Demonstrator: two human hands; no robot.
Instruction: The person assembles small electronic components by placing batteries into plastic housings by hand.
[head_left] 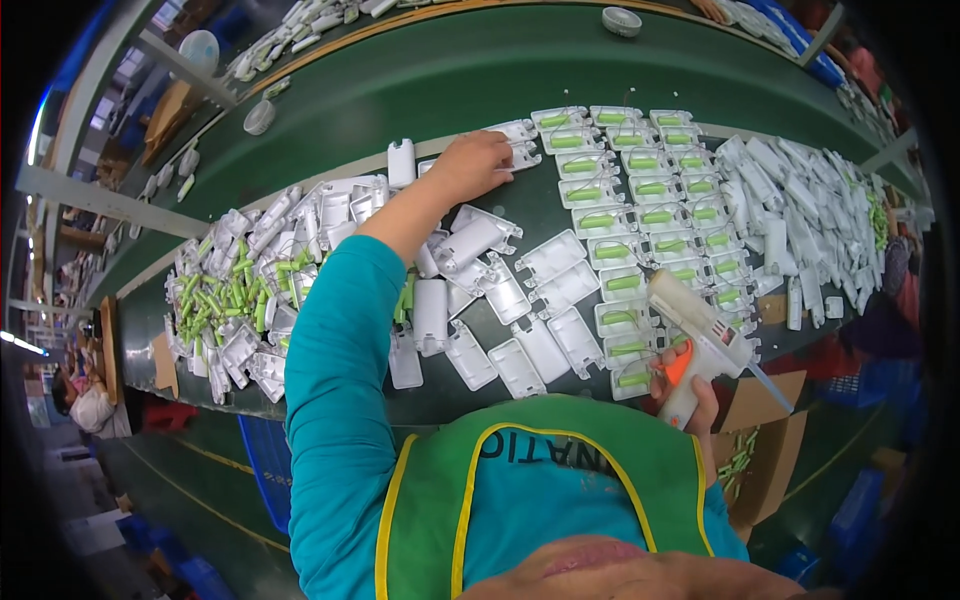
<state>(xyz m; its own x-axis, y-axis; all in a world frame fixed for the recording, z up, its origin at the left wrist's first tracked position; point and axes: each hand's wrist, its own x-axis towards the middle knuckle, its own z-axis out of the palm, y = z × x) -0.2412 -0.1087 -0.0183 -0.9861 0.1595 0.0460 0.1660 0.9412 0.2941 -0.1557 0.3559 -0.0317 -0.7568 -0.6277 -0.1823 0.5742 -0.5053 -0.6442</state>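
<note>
My left hand [476, 166] reaches to the far side of the bench, its fingers bent down on a white plastic shell [524, 155]; its fingertips are partly hidden. A second white shell [517, 130] lies just beyond. Close to my body, my right hand [703, 402] grips a glue gun [712, 330] with an orange trigger. A clear glue stick [768, 386] sticks out of its back. Beneath and beyond the gun, columns of white shells hold green battery cells [622, 283] with thin wires. Open white shells [555, 256] lie between my arms.
Wired green cells [240, 285] and shells are heaped on the left. Another pile of white shells [800, 205] covers the right end. Behind runs a green conveyor belt [420, 75] carrying a round white part [621, 21]. A cardboard box [775, 455] with green cells stands below, at right.
</note>
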